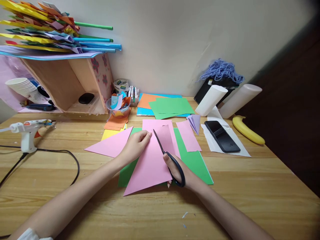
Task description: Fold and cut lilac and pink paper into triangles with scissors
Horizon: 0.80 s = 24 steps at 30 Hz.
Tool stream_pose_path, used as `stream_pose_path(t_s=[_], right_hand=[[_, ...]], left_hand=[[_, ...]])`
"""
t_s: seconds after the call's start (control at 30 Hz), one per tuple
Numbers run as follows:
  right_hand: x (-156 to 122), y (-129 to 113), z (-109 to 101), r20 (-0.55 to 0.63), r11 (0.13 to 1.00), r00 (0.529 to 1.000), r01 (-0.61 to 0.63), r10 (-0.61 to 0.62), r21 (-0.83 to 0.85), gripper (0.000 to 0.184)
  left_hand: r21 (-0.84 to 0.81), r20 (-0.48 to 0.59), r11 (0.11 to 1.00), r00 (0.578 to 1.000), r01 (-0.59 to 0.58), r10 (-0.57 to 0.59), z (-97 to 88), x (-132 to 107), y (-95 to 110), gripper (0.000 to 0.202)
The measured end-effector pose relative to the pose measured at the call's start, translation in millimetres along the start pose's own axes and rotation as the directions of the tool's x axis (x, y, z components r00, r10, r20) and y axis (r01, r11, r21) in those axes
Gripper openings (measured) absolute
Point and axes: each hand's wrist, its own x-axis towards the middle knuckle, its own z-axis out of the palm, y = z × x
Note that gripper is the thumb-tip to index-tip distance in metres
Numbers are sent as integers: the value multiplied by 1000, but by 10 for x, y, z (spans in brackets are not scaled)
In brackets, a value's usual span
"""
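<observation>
My left hand [137, 144] pinches the upper left edge of a pink sheet of paper [150, 166]. Black-handled scissors [177, 169] are in my right hand [176, 171], with the thumb through one loop. Their blades lie across the pink sheet and point away from me; a cut piece of pink paper [168, 136] rises just right of the blades. Under the sheet is green paper [195, 166]. A pink triangle [110, 144] lies left of my left hand, and a pink rectangle [188, 136] lies to the right. The lower scissor loop and some right fingers are partly hidden.
A hot glue gun [27, 133] with a black cord stands at the left. A folded purple paper [194, 123], a phone [222, 136] and a banana [247, 130] lie right. Behind are green sheets [172, 106], a scrap bowl [118, 108] and a box [102, 80].
</observation>
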Motion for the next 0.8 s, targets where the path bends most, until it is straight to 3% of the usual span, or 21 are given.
stream_pose_path(t_s=[0.23, 0.57, 0.7, 0.8], right_hand=[[64, 186, 7, -10, 998, 998, 61, -61, -26, 56], [46, 81, -51, -74, 959, 974, 198, -216, -203, 55], [74, 127, -31, -86, 984, 985, 142, -151, -106, 55], [95, 122, -83, -107, 999, 993, 43, -44, -5, 54]], left_hand=[[10, -28, 1000, 1000, -14, 14, 3, -4, 17, 34], [53, 17, 998, 999, -39, 38, 33, -39, 52, 36], [125, -5, 991, 999, -48, 49, 0, -30, 83, 36], [314, -4, 945, 995, -89, 95, -214, 49, 76, 37]])
